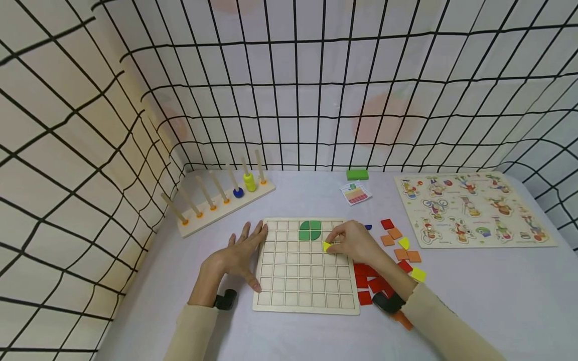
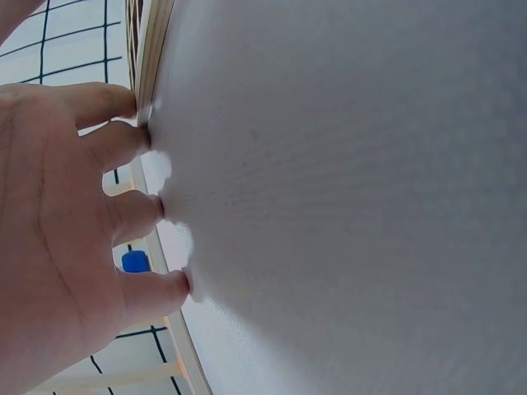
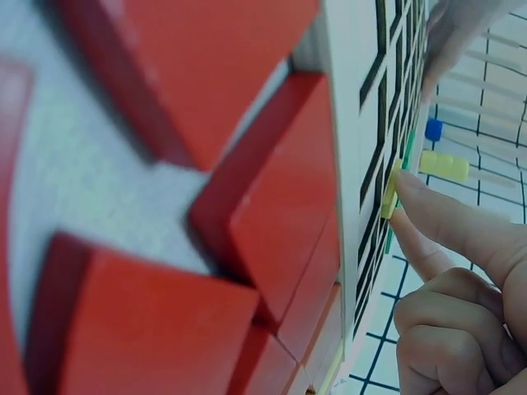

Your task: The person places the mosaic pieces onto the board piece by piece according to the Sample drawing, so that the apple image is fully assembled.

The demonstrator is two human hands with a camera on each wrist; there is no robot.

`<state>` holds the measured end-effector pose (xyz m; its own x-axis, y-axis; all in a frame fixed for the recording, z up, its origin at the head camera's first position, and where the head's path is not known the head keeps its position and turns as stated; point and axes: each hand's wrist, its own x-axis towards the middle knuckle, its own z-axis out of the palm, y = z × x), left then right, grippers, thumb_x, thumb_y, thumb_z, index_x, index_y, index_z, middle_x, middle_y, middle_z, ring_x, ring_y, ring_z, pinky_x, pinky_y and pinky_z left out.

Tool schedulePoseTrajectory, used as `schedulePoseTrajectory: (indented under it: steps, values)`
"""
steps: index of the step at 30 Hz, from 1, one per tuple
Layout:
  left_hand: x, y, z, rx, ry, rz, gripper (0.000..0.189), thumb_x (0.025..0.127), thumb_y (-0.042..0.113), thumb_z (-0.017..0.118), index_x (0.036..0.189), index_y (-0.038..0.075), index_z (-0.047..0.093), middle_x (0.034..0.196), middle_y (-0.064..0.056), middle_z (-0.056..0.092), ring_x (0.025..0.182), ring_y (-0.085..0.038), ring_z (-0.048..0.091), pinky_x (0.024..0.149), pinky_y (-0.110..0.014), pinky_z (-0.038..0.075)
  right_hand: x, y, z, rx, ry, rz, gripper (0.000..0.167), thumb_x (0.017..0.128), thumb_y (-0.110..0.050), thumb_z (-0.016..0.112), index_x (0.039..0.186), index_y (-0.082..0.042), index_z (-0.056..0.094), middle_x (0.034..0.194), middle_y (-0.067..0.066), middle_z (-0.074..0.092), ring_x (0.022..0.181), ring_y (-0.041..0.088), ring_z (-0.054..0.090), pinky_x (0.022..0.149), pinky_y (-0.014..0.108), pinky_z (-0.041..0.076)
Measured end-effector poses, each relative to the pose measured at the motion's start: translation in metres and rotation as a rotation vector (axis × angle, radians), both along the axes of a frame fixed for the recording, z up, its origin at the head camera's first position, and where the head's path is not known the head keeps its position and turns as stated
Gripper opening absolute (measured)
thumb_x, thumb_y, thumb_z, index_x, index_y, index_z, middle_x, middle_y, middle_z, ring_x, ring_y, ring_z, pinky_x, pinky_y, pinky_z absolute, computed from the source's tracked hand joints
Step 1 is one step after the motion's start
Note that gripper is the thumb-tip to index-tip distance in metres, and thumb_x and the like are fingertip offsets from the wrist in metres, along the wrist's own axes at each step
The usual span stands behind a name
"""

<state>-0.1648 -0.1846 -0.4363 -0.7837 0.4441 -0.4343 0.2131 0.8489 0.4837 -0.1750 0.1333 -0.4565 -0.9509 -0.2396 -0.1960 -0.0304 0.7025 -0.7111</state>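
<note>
The right hand [image 1: 354, 240] pinches a small yellow piece [image 1: 326, 246] between thumb and finger. The piece is over the right part of the white board [image 1: 293, 286], nearer to you than the green circle [image 1: 304, 234] on it. It sits at the left tip of the right hand, so that hand is much nearer. Fingers hide some of it, so I can't tell its long side. The left hand [image 1: 239, 258] spreads wide along the board's left edge. Red tiles [image 1: 364, 298] lie just past the board's right edge.
</note>
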Motion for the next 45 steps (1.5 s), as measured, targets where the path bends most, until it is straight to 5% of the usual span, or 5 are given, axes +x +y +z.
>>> schedulePoseTrajectory:
  steps: [10,19,29,38,45]
  values:
    - [0.0,0.001,0.001,0.002,-0.004,0.002,0.152,0.053,0.028,0.103,0.168,0.012,0.004,0.175,-0.009,-0.009,0.161,-0.039,-0.017,0.127,-0.068,-0.005,-0.002,0.009,0.0,-0.041,-0.022,0.02,0.018,0.082,-0.014,0.087,0.099,-0.012,0.084,0.104,0.007,0.069,0.095,0.022,0.049,0.072,0.029,0.036]
    - [0.001,0.0,-0.001,-0.009,0.006,0.003,0.153,0.052,0.03,0.103,0.168,0.012,0.005,0.176,-0.009,-0.007,0.161,-0.039,-0.015,0.127,-0.069,-0.005,0.001,0.065,0.012,-0.059,-0.085,-0.13,0.031,0.091,-0.022,0.079,0.118,-0.007,0.077,0.065,0.001,0.036,0.061,0.018,0.04,0.049,0.023,0.027]
    - [0.0,0.0,-0.003,-0.009,0.004,0.0,0.153,0.052,0.03,0.103,0.168,0.013,0.004,0.176,-0.009,-0.007,0.161,-0.039,-0.015,0.127,-0.069,-0.004,0.006,0.114,0.004,0.022,-0.068,-0.162,0.037,0.094,-0.025,0.076,0.126,-0.005,0.074,0.132,0.025,0.065,0.1,0.026,0.053,0.072,0.029,0.043]
    - [0.0,-0.001,-0.002,0.005,0.005,-0.01,0.152,0.053,0.03,0.102,0.168,0.011,0.004,0.175,-0.01,-0.008,0.161,-0.04,-0.015,0.127,-0.07,-0.005,-0.008,0.105,-0.002,0.02,-0.077,-0.167,0.038,0.096,-0.02,0.073,0.131,-0.005,0.07,0.07,0.004,0.045,0.07,0.021,0.052,0.056,0.024,0.041]
    - [0.0,-0.001,-0.004,0.001,0.01,-0.005,0.153,0.052,0.031,0.103,0.168,0.012,0.005,0.176,-0.01,-0.007,0.161,-0.04,-0.015,0.127,-0.069,-0.004,-0.018,0.094,-0.004,0.006,-0.101,-0.19,0.027,0.094,-0.015,0.073,0.118,-0.001,0.075,0.073,0.004,0.045,0.06,0.019,0.046,0.05,0.024,0.034]
